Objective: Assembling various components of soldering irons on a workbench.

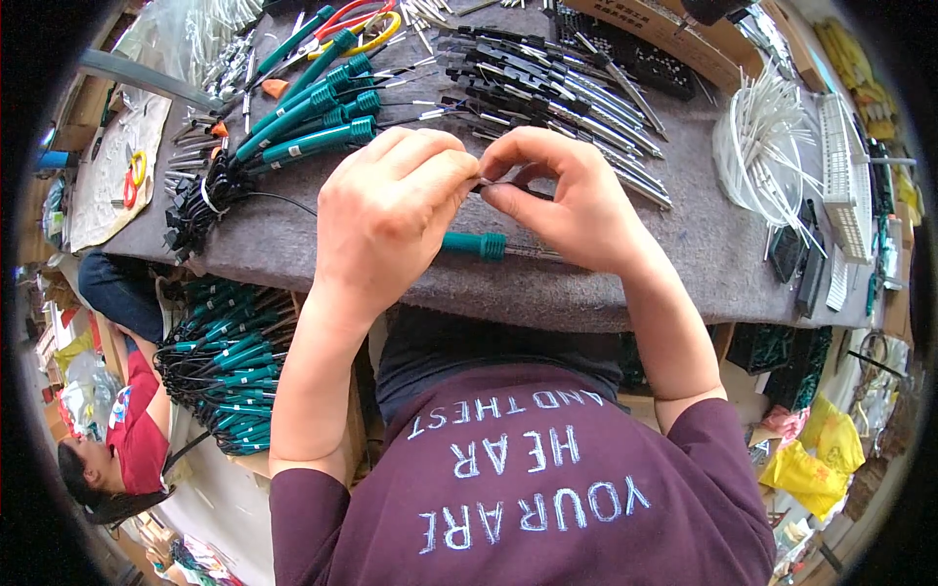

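My left hand (386, 210) and my right hand (567, 190) meet fingertip to fingertip above the near part of the table. Both are closed in a pinch around something small, thin and dark, mostly hidden by the fingers. Beneath them, close to the table's front edge, lies a teal soldering iron handle (475, 244) with a ribbed collar; my left hand covers its other end. Left of my hands sits a bunch of similar teal handles (311, 146), wires coming from their collars. Their black cords (200, 210) are bundled with a white tie.
Metal rods with black clips (557, 93) lie in rows beyond my hands. Scissors (357, 24) are at the back; a bag of white strips (767, 137) and white basket (848, 176) stand right. More teal handles (230, 361) hang below left. Another person (137, 430) is at far left.
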The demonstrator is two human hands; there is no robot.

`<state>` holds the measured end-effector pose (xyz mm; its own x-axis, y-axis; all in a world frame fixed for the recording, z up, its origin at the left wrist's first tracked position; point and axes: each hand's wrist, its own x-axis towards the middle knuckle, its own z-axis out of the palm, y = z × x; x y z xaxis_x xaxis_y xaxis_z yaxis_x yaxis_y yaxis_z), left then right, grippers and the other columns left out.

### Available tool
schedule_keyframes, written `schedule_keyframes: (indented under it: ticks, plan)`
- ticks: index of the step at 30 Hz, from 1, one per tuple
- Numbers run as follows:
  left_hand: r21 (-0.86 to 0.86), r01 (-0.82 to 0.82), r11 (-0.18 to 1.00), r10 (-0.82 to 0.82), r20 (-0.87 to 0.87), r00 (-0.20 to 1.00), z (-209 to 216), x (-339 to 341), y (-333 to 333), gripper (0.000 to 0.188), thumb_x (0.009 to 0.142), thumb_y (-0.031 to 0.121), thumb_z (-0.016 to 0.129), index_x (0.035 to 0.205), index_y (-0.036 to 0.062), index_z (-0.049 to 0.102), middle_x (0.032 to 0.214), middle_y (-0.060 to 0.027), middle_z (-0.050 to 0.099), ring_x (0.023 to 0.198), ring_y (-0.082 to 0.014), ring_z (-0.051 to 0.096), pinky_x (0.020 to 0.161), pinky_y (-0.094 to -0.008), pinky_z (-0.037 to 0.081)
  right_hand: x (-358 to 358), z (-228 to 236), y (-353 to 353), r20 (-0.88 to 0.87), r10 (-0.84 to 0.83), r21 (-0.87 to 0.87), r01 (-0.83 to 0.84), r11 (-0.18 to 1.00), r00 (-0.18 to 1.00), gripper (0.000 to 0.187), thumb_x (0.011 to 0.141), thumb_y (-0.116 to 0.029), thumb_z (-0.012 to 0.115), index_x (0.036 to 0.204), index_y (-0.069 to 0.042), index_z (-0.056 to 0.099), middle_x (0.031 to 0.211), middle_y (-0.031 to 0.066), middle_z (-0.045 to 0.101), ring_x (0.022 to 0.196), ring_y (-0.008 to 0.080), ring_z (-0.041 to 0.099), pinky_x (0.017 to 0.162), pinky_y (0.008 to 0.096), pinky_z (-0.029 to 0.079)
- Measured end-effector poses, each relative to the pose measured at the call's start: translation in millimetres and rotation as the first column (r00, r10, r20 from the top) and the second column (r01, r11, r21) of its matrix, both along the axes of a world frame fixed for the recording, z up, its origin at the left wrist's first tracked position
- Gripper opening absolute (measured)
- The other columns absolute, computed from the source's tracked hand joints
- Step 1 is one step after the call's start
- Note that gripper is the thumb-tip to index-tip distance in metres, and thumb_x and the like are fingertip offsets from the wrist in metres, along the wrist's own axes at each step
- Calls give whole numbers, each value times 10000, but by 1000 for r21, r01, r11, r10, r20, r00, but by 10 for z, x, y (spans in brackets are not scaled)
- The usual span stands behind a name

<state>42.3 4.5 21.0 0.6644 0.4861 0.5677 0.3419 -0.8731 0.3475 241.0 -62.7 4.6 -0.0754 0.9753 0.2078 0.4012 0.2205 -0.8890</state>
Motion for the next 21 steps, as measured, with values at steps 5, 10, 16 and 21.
schedule_keyframes:
  ticks: [5,10,16,21]
  plan:
    - [42,-12,999,10,64,998,7,-51,65,130,796,54,742,918,72,699,927,-52,689,832,-258,669,696,-361,545,31,-39,231,-438,199,-275,-341,899,877,205,941,-140,717,1061,21,683,910,34,710,854,99,646,784,266,537]
    - [-1,-46,999,46,102,994,35,-69,79,134,795,1,763,916,31,713,929,-107,701,840,-281,687,737,-360,555,-2,-38,304,-417,117,-339,-274,900,901,226,977,-245,684,1033,-29,721,890,25,725,803,80,651,724,247,530]
    - [-20,-61,998,64,152,986,-73,-18,42,114,799,49,734,904,69,693,928,-79,694,829,-280,675,723,-365,552,88,-61,290,-406,9,-444,-206,872,914,190,920,-211,698,957,-25,707,838,9,696,747,84,645,645,239,489]
    - [-294,-203,934,259,168,951,-194,-189,185,116,843,40,683,956,23,706,905,-131,682,897,-313,667,803,-392,534,189,-51,241,-344,-212,-494,15,869,915,185,907,-197,682,934,-18,718,830,23,708,729,77,637,622,211,473]
